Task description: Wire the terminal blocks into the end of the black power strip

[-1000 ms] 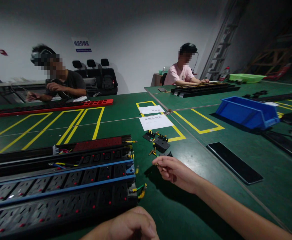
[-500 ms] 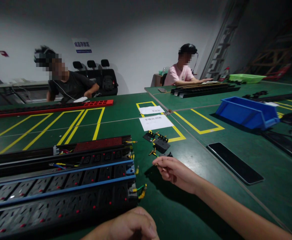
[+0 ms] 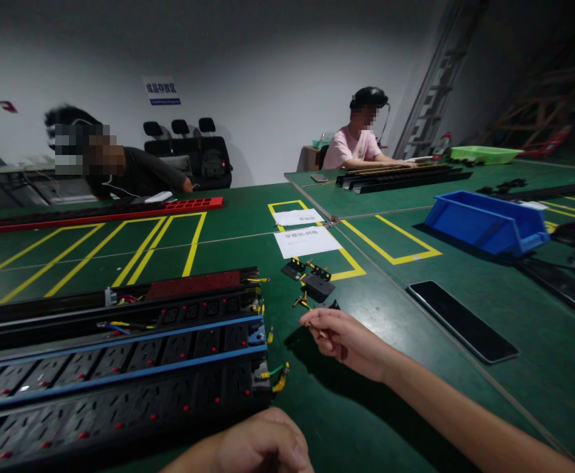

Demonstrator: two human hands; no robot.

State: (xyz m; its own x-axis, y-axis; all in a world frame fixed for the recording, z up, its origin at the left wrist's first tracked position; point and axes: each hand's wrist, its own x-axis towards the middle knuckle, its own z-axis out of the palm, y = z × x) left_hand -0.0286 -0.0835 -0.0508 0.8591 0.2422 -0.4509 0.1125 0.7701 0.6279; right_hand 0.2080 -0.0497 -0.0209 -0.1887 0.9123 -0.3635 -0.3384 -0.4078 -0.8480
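Note:
My right hand (image 3: 339, 338) is closed in a pinch over the table, with a small brass-coloured piece (image 3: 308, 324) just showing at its fingertips. My left hand (image 3: 265, 439) is curled at the bottom edge of the view, beside the nearest power strip (image 3: 134, 407); whatever it may hold is hidden. Just beyond my right fingertips lie small brass fittings (image 3: 300, 299) with a bit of green wire, and black brackets (image 3: 318, 287). Several long power strips, two with blue edges, lie side by side to the left, yellow-sleeved wire ends (image 3: 281, 380) poking from their near ends.
A phone (image 3: 463, 322) lies to the right, below a blue bin (image 3: 487, 223). Printed paper sheets (image 3: 308, 242) sit within yellow tape lines. Across the green table (image 3: 248, 253) are a red rail (image 3: 193, 204), black channels (image 3: 400, 177), a green tray (image 3: 487, 155) and two seated people.
The person at the far left has leaned lower and further left. At the far right, the other person's hands have shifted slightly. My own hands hold their positions.

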